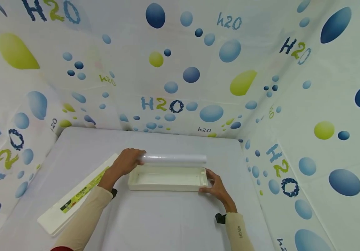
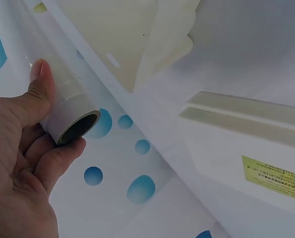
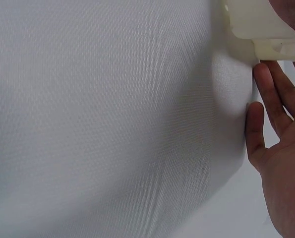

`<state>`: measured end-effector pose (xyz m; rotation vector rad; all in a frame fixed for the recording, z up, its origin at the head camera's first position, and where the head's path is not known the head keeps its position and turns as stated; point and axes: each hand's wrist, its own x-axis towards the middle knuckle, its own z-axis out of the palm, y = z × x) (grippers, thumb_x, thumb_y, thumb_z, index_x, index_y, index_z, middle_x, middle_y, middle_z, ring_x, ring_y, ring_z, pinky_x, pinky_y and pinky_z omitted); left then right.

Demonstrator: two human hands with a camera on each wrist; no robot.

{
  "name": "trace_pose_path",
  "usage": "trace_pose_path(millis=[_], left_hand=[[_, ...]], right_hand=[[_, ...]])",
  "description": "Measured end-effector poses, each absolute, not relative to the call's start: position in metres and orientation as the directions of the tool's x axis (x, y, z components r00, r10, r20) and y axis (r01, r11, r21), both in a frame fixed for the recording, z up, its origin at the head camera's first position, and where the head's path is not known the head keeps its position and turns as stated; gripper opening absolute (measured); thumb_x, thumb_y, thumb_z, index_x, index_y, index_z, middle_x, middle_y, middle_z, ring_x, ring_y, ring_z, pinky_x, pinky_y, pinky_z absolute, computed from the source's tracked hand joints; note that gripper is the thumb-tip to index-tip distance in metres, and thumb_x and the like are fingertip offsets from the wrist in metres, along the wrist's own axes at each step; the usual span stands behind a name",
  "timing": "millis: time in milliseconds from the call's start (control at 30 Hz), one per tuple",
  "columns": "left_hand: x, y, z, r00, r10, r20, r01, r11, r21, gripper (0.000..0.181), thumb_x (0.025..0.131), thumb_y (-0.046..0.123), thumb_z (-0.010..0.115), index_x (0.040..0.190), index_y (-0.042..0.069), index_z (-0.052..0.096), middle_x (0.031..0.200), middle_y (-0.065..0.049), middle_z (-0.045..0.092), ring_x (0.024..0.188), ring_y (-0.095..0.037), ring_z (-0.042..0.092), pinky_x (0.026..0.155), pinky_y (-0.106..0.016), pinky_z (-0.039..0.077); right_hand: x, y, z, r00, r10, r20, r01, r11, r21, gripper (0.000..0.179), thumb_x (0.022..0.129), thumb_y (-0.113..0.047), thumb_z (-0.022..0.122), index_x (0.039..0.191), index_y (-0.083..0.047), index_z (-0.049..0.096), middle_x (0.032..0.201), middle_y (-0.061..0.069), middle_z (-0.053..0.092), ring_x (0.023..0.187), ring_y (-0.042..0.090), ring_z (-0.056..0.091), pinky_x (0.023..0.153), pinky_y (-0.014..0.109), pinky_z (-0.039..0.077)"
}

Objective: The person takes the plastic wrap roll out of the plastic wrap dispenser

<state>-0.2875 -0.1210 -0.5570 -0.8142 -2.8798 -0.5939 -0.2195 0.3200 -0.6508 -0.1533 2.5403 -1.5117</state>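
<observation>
A roll of clear plastic wrap (image 1: 175,159) lies lengthwise just behind and above a long cream box (image 1: 164,190). My left hand (image 1: 128,160) grips the roll's left end, thumb on one side and fingers curled on the other. In the left wrist view the hand (image 2: 30,134) leaves the hollow core of the roll (image 2: 75,94) showing. My right hand (image 1: 214,185) holds the box's right end, thumb at the front corner and fingers at the back corner. The right wrist view catches only the fingers (image 3: 268,94) beside a corner of the box (image 3: 241,22).
A long white lid (image 1: 49,223) with a yellow-green label (image 1: 84,191) lies slantwise on the left, partly under my left forearm. White cloth covers the table (image 1: 167,223). Patterned sheets (image 1: 180,87) with drops and lettering rise behind and along both sides.
</observation>
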Motion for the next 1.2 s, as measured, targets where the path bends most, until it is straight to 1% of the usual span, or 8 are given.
trace_pose_path(millis=[133, 367, 633, 833, 1200], left_hand=[[-0.294, -0.122, -0.562, -0.860, 0.478, 0.179, 0.510, 0.790, 0.342, 0.045, 0.091, 0.014, 0.087, 0.130, -0.003, 0.075, 0.117, -0.020, 0.082, 0.099, -0.037, 0.078, 0.098, -0.058, 0.059], [-0.301, -0.122, -0.570, -0.867, 0.470, 0.163, 0.496, 0.789, 0.363, 0.043, 0.090, 0.012, 0.087, 0.129, -0.004, 0.076, 0.116, -0.021, 0.082, 0.101, -0.038, 0.078, 0.100, -0.058, 0.059], [-0.303, -0.127, -0.579, -0.881, 0.453, 0.133, 0.468, 0.800, 0.376, 0.044, 0.090, 0.013, 0.087, 0.129, -0.004, 0.076, 0.119, -0.022, 0.081, 0.109, -0.041, 0.077, 0.102, -0.059, 0.058], [-0.310, -0.129, -0.582, -0.880, 0.457, 0.131, 0.469, 0.790, 0.395, 0.044, 0.089, 0.011, 0.088, 0.129, -0.005, 0.076, 0.121, -0.023, 0.080, 0.110, -0.043, 0.076, 0.102, -0.059, 0.058], [-0.326, -0.122, -0.589, -0.896, 0.437, 0.084, 0.429, 0.799, 0.421, 0.048, 0.091, 0.011, 0.086, 0.134, -0.005, 0.073, 0.128, -0.024, 0.078, 0.120, -0.044, 0.073, 0.110, -0.059, 0.054]], right_hand=[[-0.219, 0.318, -0.652, -0.978, -0.186, -0.089, -0.010, 0.474, -0.880, 0.099, 0.079, -0.015, 0.099, 0.164, -0.007, 0.047, 0.157, 0.022, 0.061, 0.144, 0.045, 0.056, 0.119, 0.071, 0.041], [-0.217, 0.318, -0.654, -0.980, -0.184, -0.073, -0.025, 0.480, -0.877, 0.099, 0.078, -0.014, 0.099, 0.162, -0.005, 0.049, 0.154, 0.023, 0.063, 0.142, 0.046, 0.058, 0.115, 0.071, 0.043], [-0.217, 0.316, -0.654, -0.976, -0.195, -0.100, -0.001, 0.457, -0.890, 0.099, 0.078, -0.016, 0.099, 0.163, -0.008, 0.049, 0.158, 0.021, 0.060, 0.146, 0.045, 0.055, 0.119, 0.073, 0.039], [-0.219, 0.316, -0.653, -0.978, -0.188, -0.096, -0.001, 0.459, -0.888, 0.098, 0.078, -0.014, 0.098, 0.163, -0.008, 0.050, 0.156, 0.021, 0.062, 0.145, 0.045, 0.056, 0.119, 0.072, 0.040], [-0.219, 0.319, -0.649, -0.979, -0.185, -0.080, -0.017, 0.471, -0.882, 0.099, 0.078, -0.012, 0.098, 0.163, -0.007, 0.048, 0.157, 0.022, 0.061, 0.144, 0.045, 0.056, 0.117, 0.071, 0.042]])
